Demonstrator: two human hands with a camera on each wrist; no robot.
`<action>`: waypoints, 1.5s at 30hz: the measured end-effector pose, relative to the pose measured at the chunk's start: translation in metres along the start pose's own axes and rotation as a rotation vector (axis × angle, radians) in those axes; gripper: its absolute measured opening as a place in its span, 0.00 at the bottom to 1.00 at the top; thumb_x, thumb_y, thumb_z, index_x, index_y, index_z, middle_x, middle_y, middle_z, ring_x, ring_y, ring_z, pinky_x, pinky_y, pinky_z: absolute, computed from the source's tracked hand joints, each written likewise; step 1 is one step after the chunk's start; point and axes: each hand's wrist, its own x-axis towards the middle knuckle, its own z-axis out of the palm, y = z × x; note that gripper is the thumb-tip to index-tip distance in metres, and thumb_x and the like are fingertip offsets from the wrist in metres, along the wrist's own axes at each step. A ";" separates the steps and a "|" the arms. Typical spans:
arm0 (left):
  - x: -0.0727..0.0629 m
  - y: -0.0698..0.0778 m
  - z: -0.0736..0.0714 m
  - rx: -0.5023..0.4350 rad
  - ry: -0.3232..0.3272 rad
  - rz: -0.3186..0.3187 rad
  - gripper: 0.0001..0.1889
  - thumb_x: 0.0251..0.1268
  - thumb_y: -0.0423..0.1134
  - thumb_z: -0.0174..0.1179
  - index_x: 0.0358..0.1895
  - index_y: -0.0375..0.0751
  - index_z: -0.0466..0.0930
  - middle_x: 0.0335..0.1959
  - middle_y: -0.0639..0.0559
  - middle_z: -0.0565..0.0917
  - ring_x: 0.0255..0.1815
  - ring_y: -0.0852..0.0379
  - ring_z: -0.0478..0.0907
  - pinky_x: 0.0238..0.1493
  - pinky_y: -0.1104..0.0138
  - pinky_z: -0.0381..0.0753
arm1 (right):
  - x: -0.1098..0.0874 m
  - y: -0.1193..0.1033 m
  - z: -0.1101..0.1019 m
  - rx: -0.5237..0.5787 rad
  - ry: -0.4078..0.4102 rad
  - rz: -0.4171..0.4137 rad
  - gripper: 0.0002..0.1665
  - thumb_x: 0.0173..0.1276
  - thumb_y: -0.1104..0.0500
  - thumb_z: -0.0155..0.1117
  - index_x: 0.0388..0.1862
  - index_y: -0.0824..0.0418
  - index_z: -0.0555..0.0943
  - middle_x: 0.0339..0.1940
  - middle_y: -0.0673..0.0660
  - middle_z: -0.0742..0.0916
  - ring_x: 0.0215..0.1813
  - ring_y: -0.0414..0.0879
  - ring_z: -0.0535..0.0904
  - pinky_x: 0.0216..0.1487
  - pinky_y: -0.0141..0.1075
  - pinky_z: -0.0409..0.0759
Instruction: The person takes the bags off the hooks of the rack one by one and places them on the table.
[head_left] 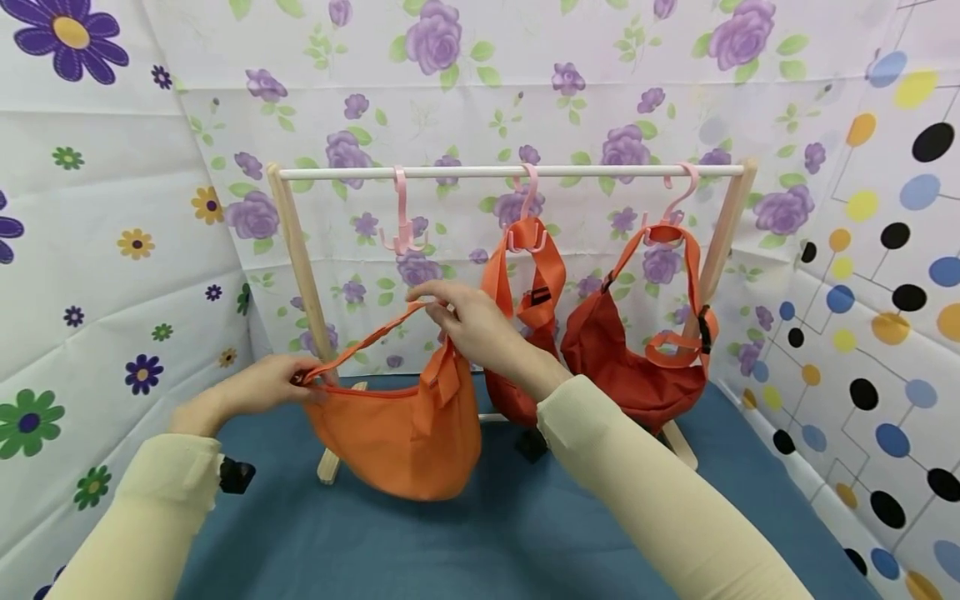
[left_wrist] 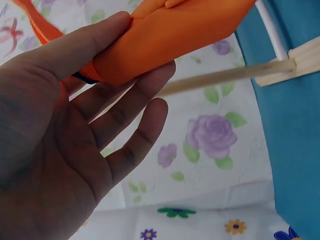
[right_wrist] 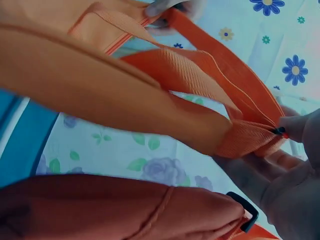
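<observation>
My left hand [head_left: 258, 388] pinches orange bag [head_left: 390, 437] at 10 o'clock corner; my right hand [head_left: 482, 325] grips its 1 o'clock end. Bag hangs between them, above counter [head_left: 420, 554]. Pink hanger [head_left: 406, 237] at bag's 12 o'clock, red bags [head_left: 637, 383] toward 2.

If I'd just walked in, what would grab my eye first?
Probably the bright orange bag, held up between the left hand and the right hand. To its right, two red bags hang from pink hooks on a white rail, whose leftmost hook is bare.
</observation>
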 end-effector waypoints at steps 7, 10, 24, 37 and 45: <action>-0.014 -0.005 -0.014 0.031 0.055 -0.017 0.14 0.72 0.42 0.68 0.55 0.40 0.86 0.41 0.56 0.86 0.41 0.56 0.79 0.43 0.61 0.80 | -0.011 0.000 -0.005 -0.112 -0.179 -0.020 0.25 0.85 0.65 0.49 0.65 0.43 0.86 0.41 0.52 0.78 0.36 0.48 0.70 0.33 0.33 0.68; -0.018 -0.007 -0.017 0.022 0.070 -0.017 0.15 0.73 0.41 0.67 0.57 0.38 0.85 0.42 0.55 0.86 0.41 0.57 0.79 0.43 0.64 0.82 | -0.015 0.002 -0.008 -0.088 -0.231 -0.038 0.24 0.85 0.66 0.48 0.59 0.47 0.89 0.43 0.51 0.77 0.37 0.47 0.71 0.36 0.33 0.71; -0.034 -0.006 -0.035 -0.053 0.165 0.002 0.13 0.76 0.32 0.61 0.58 0.31 0.81 0.45 0.48 0.89 0.43 0.56 0.85 0.45 0.71 0.83 | -0.032 0.005 0.016 -0.041 -0.155 -0.034 0.23 0.71 0.61 0.73 0.55 0.56 0.68 0.52 0.55 0.66 0.40 0.48 0.69 0.37 0.34 0.71; -0.047 -0.018 -0.043 -0.051 0.209 -0.041 0.14 0.79 0.33 0.59 0.60 0.33 0.81 0.49 0.44 0.87 0.45 0.62 0.83 0.46 0.72 0.83 | -0.042 0.018 0.020 0.026 -0.169 -0.026 0.58 0.65 0.76 0.70 0.84 0.39 0.59 0.57 0.54 0.75 0.50 0.45 0.73 0.44 0.37 0.81; -0.056 -0.021 -0.052 0.019 0.244 -0.062 0.14 0.79 0.34 0.59 0.60 0.35 0.82 0.51 0.44 0.87 0.47 0.67 0.82 0.47 0.76 0.78 | -0.048 0.025 0.021 0.012 -0.383 0.055 0.39 0.70 0.70 0.70 0.76 0.50 0.71 0.59 0.53 0.85 0.45 0.45 0.80 0.45 0.35 0.82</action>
